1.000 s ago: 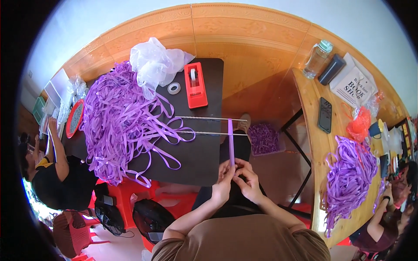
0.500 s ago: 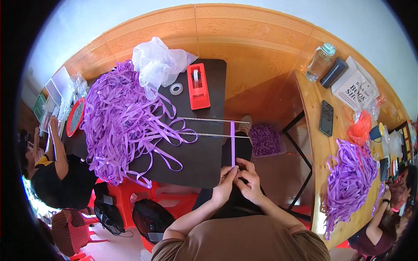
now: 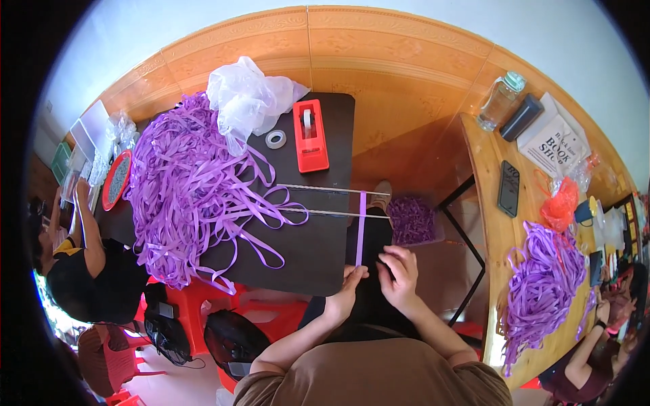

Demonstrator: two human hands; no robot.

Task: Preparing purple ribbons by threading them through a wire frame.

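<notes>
A purple ribbon [image 3: 361, 233] hangs across two thin metal rods [image 3: 369, 216] that jut out past the right edge of the dark table [image 3: 305, 260]. Its near end is pinched between the thumb and fingers of my left hand [image 3: 344, 291], just off the table's near right corner. To the right of it, apart from the ribbon, my right hand [image 3: 401, 276] is raised with its fingers bent and the thumb apart; I see nothing in it. A big tangled heap of purple ribbon [image 3: 183, 183] covers the table's left part, some loops lying by the rods.
A red tape dispenser [image 3: 311, 145], a tape roll [image 3: 275, 139] and a white plastic bag [image 3: 247, 101] lie at the table's far side. Below the rods is a bin of purple pieces [image 3: 414, 220]. A wooden table [image 3: 477, 203] on the right holds more ribbon [image 3: 545, 291]. Other people sit left and right.
My right hand has come away from the ribbon and my left hand, moving a little to the right. The left hand still pinches the ribbon's end, slightly lower.
</notes>
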